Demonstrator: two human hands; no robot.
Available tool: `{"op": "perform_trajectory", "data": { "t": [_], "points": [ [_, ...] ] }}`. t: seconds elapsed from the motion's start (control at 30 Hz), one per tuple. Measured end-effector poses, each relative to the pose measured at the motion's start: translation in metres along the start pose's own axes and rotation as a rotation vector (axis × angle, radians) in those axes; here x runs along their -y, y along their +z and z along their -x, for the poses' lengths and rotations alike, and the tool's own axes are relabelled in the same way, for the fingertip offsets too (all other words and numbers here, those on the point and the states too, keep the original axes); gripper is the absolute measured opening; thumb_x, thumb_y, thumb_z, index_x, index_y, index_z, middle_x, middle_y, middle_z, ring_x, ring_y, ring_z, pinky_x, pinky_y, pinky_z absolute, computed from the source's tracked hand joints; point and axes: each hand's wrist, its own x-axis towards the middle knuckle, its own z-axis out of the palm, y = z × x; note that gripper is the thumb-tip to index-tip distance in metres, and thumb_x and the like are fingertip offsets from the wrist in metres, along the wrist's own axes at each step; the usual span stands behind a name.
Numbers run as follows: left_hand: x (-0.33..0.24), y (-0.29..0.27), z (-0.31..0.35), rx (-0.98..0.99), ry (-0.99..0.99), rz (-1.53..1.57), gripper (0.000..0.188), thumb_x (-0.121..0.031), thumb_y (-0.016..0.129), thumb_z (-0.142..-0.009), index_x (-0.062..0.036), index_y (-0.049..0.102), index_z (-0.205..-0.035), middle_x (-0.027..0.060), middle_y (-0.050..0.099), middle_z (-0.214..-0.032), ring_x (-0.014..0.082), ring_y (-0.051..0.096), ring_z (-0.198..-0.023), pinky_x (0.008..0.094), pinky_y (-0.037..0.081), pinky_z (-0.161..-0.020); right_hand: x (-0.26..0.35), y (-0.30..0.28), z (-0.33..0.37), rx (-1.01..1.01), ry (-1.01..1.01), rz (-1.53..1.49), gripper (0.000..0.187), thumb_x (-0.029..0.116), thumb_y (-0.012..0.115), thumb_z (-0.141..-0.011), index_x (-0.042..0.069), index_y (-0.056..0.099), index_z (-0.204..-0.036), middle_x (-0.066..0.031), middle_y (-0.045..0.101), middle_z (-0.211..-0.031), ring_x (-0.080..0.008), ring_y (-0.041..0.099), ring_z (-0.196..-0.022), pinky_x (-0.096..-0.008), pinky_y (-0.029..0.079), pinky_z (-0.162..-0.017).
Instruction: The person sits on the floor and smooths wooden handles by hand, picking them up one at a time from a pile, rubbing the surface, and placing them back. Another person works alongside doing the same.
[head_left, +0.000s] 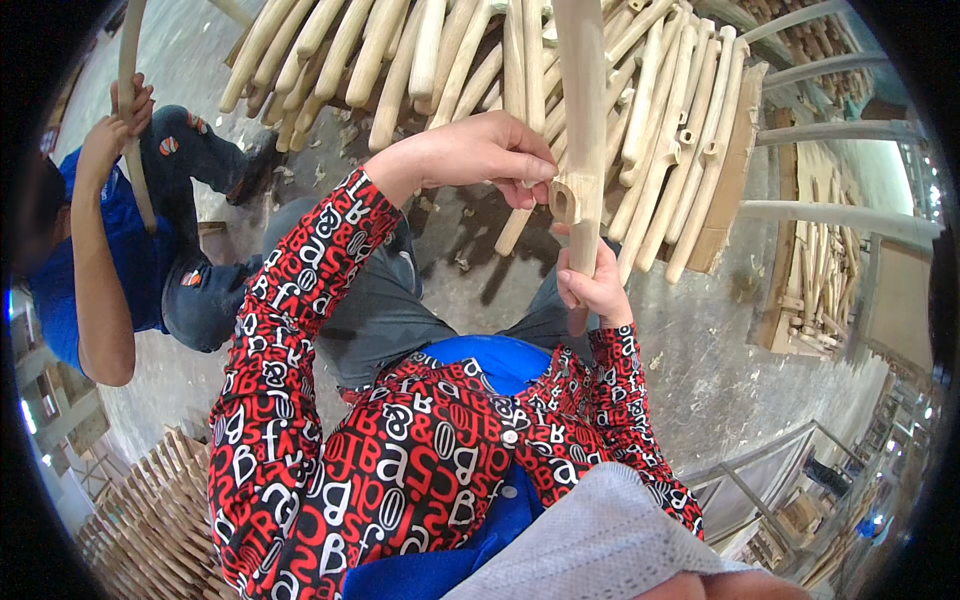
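1. Just above the lap, held roughly upright: a long, pale, smooth-sided wooden bar (583, 110) with an oval hole (563, 203) in a bulge on the left side. Could twist or drop, from too loose a grip low down with so much length above.

2. Around the lower end, bare right hand (597, 285), fingers curled and closed on the wood.

3. Beside the hole, bare left hand (480, 160), fingers bent, thumb drawn toward them, tips at or just beside the bulge. Cannot tell of any pinch. Could catch a splinter, from rough fibres around the opening.

4. Just beyond, a heap of pale, slender, blunt-ended wooden bars (660, 150). Might slide or roll, from a knock by the held bar. Along the right side, a flat brown cardboard sheet (728, 200).

5. Underneath, hard grey floor (700, 350) with thin, pale wood scraps (345, 135). Might slip underfoot, from that litter.

6. Off to the left, blue-shirted co-worker (108, 270) with a pale, gently curved wooden pole (138, 185). Possible collision, from a wide swing.
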Motion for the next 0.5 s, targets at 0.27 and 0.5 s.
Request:
{"op": "perform_trajectory", "data": {
  "t": [0.27, 0.5],
  "points": [
    [-0.003, -0.012, 0.005, 0.082, -0.047, -0.095, 0.041, -0.031, 0.056, -0.095, 0.0074, 0.064, -0.106, 0.0105, 0.069, -0.090, 0.0155, 0.066, -0.079, 0.0273, 0.056, -0.071, 0.010, -0.002, 0.007, -0.093, 0.057, 0.127, 0.060, 0.007, 0.063, -0.076, 0.005, 0.045, -0.133, 0.0010, 0.053, -0.074, -0.0058, 0.047, -0.049, -0.0207, 0.039, -0.042],
    [0.001, -0.013, 0.007, 0.145, -0.081, -0.217, 0.031, -0.020, 0.055, -0.094, 0.0079, 0.063, -0.105, 0.0105, 0.069, -0.087, 0.0148, 0.066, -0.075, 0.0273, 0.055, -0.068, 0.001, 0.008, 0.012, -0.065, 0.123, 0.094, 0.062, 0.014, 0.068, -0.076, 0.006, 0.046, -0.133, 0.0020, 0.052, -0.070, -0.0061, 0.049, -0.049, -0.0204, 0.041, -0.044]
  ]
}}
